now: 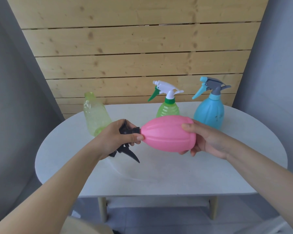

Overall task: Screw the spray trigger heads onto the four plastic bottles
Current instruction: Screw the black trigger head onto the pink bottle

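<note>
Head view: the pink bottle (169,134) is held horizontally above the white oval table (159,174), neck pointing to the person's left. The right hand (208,141) cups the bottle base; its grip is curled round the base, thumb on top and fingers underneath. The left hand (118,137) holds the black spray trigger head (127,146) at the bottle neck; its grip is closed round the head, with the thumb tip touching the bottle shoulder. The trigger lever points down toward the table. The head's collar sits at the neck; how far it is threaded on cannot be determined.

On the table behind, a yellow-green bottle (95,115) stands at left without a head. A green bottle (167,109) carries a white and green trigger head (164,90). A blue bottle (209,114) at right carries a grey and blue trigger head (211,86). A wooden slat wall (134,48) stands behind the table.
</note>
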Tool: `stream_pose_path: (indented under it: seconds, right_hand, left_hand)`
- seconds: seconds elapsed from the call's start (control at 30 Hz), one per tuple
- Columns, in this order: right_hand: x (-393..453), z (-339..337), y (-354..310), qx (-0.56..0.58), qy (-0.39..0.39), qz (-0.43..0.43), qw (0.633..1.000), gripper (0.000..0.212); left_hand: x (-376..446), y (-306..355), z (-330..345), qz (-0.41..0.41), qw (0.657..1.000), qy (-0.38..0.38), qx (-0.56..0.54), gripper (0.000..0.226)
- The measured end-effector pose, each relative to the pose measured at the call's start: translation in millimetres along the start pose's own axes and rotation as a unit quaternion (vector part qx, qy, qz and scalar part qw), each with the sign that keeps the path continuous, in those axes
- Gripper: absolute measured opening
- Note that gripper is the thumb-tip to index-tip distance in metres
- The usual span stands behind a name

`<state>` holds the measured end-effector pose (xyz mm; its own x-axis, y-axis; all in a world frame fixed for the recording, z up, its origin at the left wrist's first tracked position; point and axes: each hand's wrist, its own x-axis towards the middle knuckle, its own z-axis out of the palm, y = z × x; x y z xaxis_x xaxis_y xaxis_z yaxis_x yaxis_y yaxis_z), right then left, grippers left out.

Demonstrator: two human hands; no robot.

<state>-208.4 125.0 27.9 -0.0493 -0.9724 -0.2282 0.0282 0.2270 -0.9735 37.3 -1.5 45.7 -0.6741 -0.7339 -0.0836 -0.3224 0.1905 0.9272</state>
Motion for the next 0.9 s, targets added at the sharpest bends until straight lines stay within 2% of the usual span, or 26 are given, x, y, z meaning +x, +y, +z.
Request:
stream_pose_path:
  seconds: [0.13,0.2,0.3,0.43,0.5,0.53,0.6,0.77,0.9]
  right_hand:
    - [-2,-2,0,-0.005,0.007,0.001,1.000,0.060]
    - [-2,0,1,-0.132,0.034,-0.026,0.990,0.061]
    - [1,14,0,-0.325,0.056,-0.080,0.941,0.069]
    - [7,38,0,-0.482,0.074,-0.130,0.864,0.094]
    - [13,46,-2,-0.531,0.097,-0.144,0.829,0.094]
    - [16,49,-3,-0.539,0.106,-0.143,0.823,0.091]
    - [22,55,-5,-0.532,0.116,-0.128,0.829,0.087]
    - [46,76,-6,-0.423,0.167,-0.099,0.885,0.077]
    - [70,98,-3,-0.342,0.212,-0.089,0.911,0.080]
  left_hand:
    - [0,5,-2,0.041,0.998,0.027,0.039,0.041]
    - [1,9,-4,0.058,0.997,0.031,0.050,0.029]
    - [0,12,-3,0.063,0.994,0.025,0.090,0.026]
    - [0,11,-6,0.075,0.988,0.045,0.127,0.031]
    - [0,9,-10,0.080,0.983,0.070,0.152,0.035]
    - [0,9,-11,0.082,0.979,0.088,0.167,0.037]
    - [-1,8,-15,0.092,0.968,0.145,0.183,0.043]
    - [-5,6,-27,0.103,0.940,0.304,0.116,0.053]
    - [-4,-5,-28,0.048,0.944,0.319,0.064,0.057]
